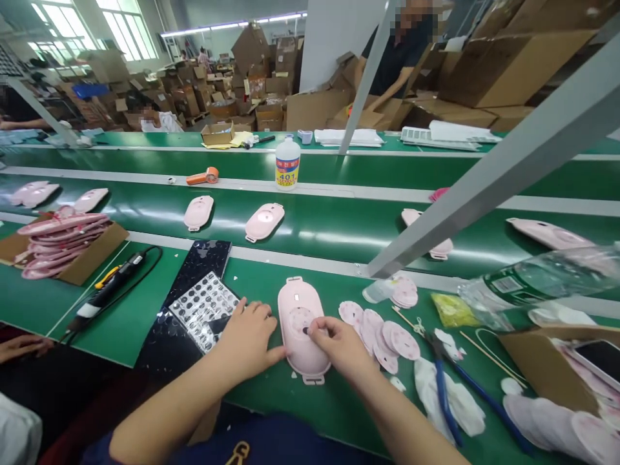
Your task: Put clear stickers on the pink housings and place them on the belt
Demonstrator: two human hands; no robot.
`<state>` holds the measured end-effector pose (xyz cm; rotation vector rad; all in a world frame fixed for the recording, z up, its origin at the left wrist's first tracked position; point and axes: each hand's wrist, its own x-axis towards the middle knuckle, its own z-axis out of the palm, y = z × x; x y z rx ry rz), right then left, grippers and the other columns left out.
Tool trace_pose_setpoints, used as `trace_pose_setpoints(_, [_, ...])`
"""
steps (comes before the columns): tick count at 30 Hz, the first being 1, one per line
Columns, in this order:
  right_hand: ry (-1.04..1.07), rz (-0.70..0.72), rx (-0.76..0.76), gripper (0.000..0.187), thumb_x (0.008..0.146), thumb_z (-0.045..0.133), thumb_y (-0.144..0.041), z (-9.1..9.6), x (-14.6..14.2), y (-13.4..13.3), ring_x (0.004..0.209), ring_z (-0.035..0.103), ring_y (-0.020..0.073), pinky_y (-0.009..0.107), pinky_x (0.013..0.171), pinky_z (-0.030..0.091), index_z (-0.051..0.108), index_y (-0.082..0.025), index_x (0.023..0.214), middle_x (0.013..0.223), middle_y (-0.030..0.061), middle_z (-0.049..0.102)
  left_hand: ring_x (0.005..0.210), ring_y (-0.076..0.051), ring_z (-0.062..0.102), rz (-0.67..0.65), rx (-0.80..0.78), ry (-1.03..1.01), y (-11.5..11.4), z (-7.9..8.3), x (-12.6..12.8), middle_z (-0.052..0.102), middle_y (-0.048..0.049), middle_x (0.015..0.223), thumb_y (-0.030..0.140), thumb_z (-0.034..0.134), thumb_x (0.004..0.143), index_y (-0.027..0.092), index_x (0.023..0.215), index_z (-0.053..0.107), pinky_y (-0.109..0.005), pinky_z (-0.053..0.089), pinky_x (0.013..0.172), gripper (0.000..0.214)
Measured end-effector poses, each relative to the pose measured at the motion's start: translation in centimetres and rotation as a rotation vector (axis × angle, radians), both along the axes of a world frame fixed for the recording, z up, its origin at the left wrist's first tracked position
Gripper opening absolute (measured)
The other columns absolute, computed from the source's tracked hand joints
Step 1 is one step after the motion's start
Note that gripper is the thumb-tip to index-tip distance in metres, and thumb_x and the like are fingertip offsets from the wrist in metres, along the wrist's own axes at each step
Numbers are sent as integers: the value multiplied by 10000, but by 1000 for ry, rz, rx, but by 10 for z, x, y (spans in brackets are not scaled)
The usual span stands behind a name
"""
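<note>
A pale pink plastic oval shell (301,300) with a loop at each end lies on the green bench in front of me. The thumb of my left hand (249,336) touches its left edge, while the other fingers are spread over a sheet of round black stick-on pads (196,303). That sheet lies on a black patterned board (162,332). Thumb and forefinger of my right hand (341,345) pinch a small black pad (306,330) at the round recess in the shell's middle. Several pink patterned discs (382,336) are spread to the right.
Pliers with blue handles (440,394), a plastic bottle (537,284) and a cardboard box (542,361) stand at right. A corded black tool (104,290) and a box of pink parts (72,255) are left. A metal post (484,174) slants across. More shells (264,221) lie beyond.
</note>
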<state>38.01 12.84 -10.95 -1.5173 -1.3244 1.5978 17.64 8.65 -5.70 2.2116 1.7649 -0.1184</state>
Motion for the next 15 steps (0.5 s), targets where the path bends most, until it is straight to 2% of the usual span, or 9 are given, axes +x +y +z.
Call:
trace_pose_setpoints(3, [114,-114,113,288,611,746,-465,25,16,-19,713,555,191,309,665,430,660,-193,650,744,36,645,1451,-466,238,124,132,-83,0,2,8,375,-246,1512,636,544,863,82,1330,552,-712,123,1174,725])
trace_pose_setpoints(4, [156,-142,157,278,621,755,-456,36,21,-25,730,558,191,310,679,436,660,-195,643,755,36,639,1468,-457,202,139,167,-206,1,2,14,345,-241,1532,660,552,845,88,1372,512,-703,91,1185,779])
trace_pose_setpoints(5, [194,-161,197,265,635,762,-443,47,26,-31,741,559,189,310,689,440,662,-198,642,761,35,631,1463,-440,238,151,168,-405,3,2,21,373,-229,1521,681,579,815,105,1383,499,-676,110,1199,813])
trace_pose_setpoints(7, [259,-153,249,238,667,767,-422,67,35,-41,737,555,183,312,694,445,669,-206,651,747,28,610,1339,-400,461,178,75,-881,7,0,38,526,-208,1406,730,589,774,128,1353,513,-607,329,1151,838])
trace_pose_setpoints(9, [297,-142,300,214,698,769,-404,82,46,-49,787,563,193,323,722,453,678,-214,660,783,35,605,1116,-341,635,234,-25,-1199,9,-1,56,643,-190,1240,742,548,791,120,1291,526,-489,534,959,798])
trace_pose_setpoints(10, [303,-175,349,199,712,769,-394,87,52,-52,854,567,205,330,754,456,682,-220,668,835,45,609,1037,-311,665,264,-31,-1265,8,-1,64,667,-181,1182,723,540,809,114,1261,527,-435,567,881,758])
trace_pose_setpoints(12, [303,-287,480,154,737,764,-368,96,67,-58,986,545,219,336,820,447,692,-237,700,941,53,600,996,-264,672,263,35,-1247,4,0,78,679,-155,1151,643,578,834,123,1226,536,-362,567,849,653])
trace_pose_setpoints(13, [299,-328,530,131,745,762,-355,99,74,-60,999,533,213,332,828,440,697,-245,718,958,49,588,997,-246,668,240,81,-1217,1,2,84,684,-137,1141,584,623,831,132,1203,555,-336,557,864,589])
trace_pose_setpoints(15, [299,-327,542,110,751,754,-344,105,84,-62,881,527,183,319,777,435,701,-249,735,903,28,559,967,-211,672,154,176,-1140,-6,6,93,701,-99,1101,480,670,826,153,1160,591,-292,548,865,473])
